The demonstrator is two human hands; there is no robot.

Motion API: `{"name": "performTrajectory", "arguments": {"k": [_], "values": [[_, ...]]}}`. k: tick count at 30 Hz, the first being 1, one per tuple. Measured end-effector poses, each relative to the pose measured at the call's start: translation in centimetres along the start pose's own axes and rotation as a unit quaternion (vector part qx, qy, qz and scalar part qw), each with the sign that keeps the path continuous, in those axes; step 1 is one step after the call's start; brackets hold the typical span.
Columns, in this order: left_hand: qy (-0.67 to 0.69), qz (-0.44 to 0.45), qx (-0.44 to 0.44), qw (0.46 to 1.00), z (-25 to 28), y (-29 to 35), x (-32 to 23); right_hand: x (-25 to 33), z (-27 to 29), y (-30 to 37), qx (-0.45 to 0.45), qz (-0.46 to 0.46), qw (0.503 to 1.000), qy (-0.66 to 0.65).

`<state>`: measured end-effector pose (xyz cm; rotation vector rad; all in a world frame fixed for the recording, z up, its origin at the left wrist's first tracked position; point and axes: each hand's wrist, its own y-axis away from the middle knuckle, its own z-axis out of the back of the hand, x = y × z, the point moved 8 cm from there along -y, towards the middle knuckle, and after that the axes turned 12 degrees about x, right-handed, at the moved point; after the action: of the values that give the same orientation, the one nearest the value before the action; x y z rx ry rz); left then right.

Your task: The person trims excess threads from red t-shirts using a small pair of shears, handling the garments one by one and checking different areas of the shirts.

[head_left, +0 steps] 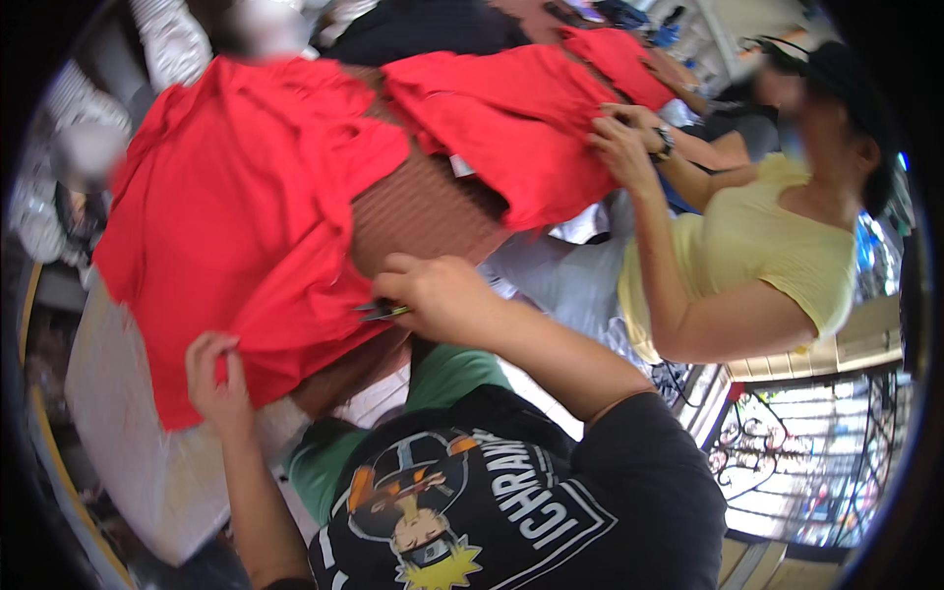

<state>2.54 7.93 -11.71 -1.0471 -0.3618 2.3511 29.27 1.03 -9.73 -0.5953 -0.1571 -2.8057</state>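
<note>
Brown textured tabletop bears a rumpled red garment; left hand pinches its edge, right hand clasps thread snips; work seems underway, how much remains unclear.

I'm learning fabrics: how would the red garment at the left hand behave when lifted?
The red garment is probably floppy, given its loose creases. It likely won't roll, lying spread out. Probably light, as its folds look thin.
</note>
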Motion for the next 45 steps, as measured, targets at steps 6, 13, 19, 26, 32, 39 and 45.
{"name": "performTrajectory", "arguments": {"k": [6, 13, 19, 26, 32, 39, 45], "values": [[-0.058, 0.021, 0.111, 0.992, -1.2, -0.9, -0.3, -1.9, 1.3, 2.0, -0.014, -0.047, 0.997, -0.060], [0.168, 0.050, 0.171, 0.969, -5.8, 0.4, -5.1, -0.6, 1.1, 0.1, -0.066, -0.002, 0.975, -0.212], [0.035, 0.009, 0.170, 0.985, -9.4, 1.1, -5.7, -0.9, -5.0, -1.3, -0.006, -0.019, 0.941, -0.338], [0.006, -0.013, 0.157, 0.987, -9.5, 1.6, -5.8, -0.9, -6.2, -1.6, -0.020, -0.031, 0.946, -0.323], [0.038, 0.000, 0.177, 0.984, -9.7, 1.0, -5.0, -1.0, -6.4, -1.5, -0.022, -0.031, 0.943, -0.330], [0.070, 0.091, 0.259, 0.959, -9.9, -0.4, -3.8, -1.2, -6.4, -1.6, -0.002, -0.031, 0.943, -0.331], [0.108, 0.097, 0.239, 0.960, -9.8, -0.4, -3.7, -0.6, -6.2, -1.9, 0.019, -0.022, 0.944, -0.327]]}}
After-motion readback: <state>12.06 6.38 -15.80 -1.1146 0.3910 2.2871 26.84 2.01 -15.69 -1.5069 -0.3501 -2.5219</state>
